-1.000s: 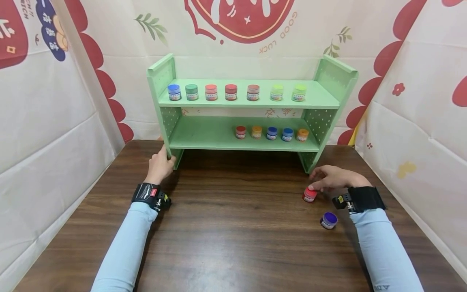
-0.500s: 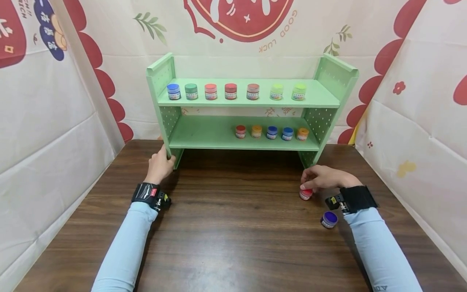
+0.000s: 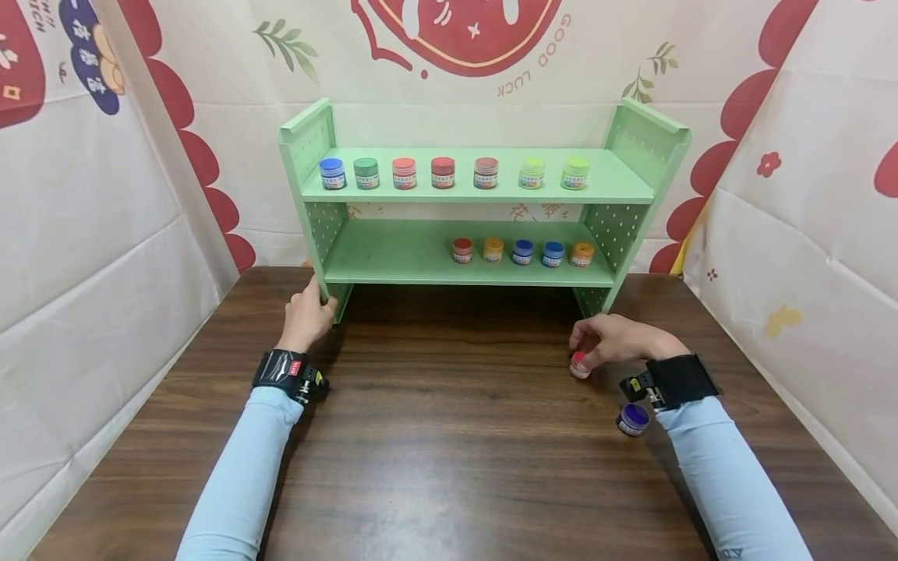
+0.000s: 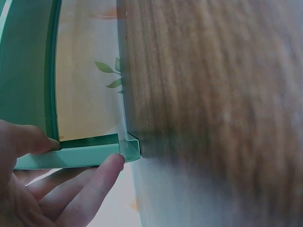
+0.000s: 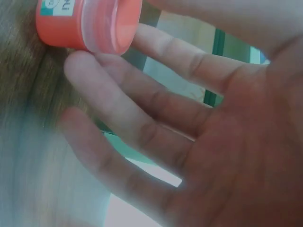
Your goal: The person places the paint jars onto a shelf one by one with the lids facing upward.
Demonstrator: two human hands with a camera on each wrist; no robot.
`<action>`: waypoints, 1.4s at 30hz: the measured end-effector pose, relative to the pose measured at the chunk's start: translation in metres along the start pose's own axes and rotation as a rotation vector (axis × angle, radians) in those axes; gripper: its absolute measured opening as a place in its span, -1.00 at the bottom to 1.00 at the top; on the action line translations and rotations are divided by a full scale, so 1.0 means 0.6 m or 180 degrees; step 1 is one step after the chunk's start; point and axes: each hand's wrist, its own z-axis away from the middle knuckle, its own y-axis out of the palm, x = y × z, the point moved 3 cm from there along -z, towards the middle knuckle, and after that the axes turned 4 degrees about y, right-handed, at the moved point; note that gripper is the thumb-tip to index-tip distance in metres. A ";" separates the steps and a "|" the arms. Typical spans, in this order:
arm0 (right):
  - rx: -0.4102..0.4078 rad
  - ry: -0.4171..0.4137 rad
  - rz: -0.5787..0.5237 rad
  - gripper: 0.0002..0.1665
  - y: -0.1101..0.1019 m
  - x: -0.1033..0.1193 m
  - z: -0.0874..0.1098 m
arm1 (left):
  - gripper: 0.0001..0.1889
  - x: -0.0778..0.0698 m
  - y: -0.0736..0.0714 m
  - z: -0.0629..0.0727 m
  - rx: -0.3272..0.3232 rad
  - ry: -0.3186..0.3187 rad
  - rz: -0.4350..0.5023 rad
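My left hand [image 3: 307,318] grips the foot of the left side panel of a light green two-tier shelf [image 3: 456,273]. In the left wrist view, the thumb lies on one face of the panel edge [image 4: 85,155] and the fingers on the other. Off the shelf's right foot, my right hand [image 3: 617,340] pinches a small red paint jar [image 3: 579,366] around its lid, low at the tabletop. The right wrist view shows the jar [image 5: 90,23] with its pale label, the lower fingers spread beside it. A jar with a purple-blue lid [image 3: 633,419] stands nearer, beside the right wrist.
Several jars in blue, green, red and lime [image 3: 531,174] line the upper tier. On the lower tier's right part stand several more, including an orange one [image 3: 581,255]. Printed cloth [image 3: 491,125] hangs behind and at both sides of the brown table [image 3: 421,436].
My right hand has moved left with the red jar, staying low at the table. The left hand keeps its grip on the shelf foot, and the other jars are unmoved.
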 end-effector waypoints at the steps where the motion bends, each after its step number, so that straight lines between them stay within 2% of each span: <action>1: 0.0007 -0.0004 -0.0003 -0.58 0.000 0.000 0.000 | -0.58 0.000 0.000 0.000 0.0003 -0.0002 0.0002; 12: 0.0021 -0.0024 0.0098 -0.51 0.005 -0.002 -0.008 | -0.57 0.000 0.000 0.001 0.0012 -0.0020 0.0012; 18: 0.0060 -0.0070 0.0049 -0.66 0.006 -0.004 -0.009 | -0.57 0.002 -0.001 0.000 0.0017 -0.0003 0.0012; 24: -0.0049 -0.0161 0.0173 -0.77 0.005 -0.004 -0.009 | -0.56 0.002 -0.001 0.001 0.0019 0.0005 0.0008; 42: -0.0173 -0.0157 0.0214 -0.73 0.003 -0.004 -0.004 | -0.57 0.002 -0.001 0.001 0.0059 -0.0030 0.0032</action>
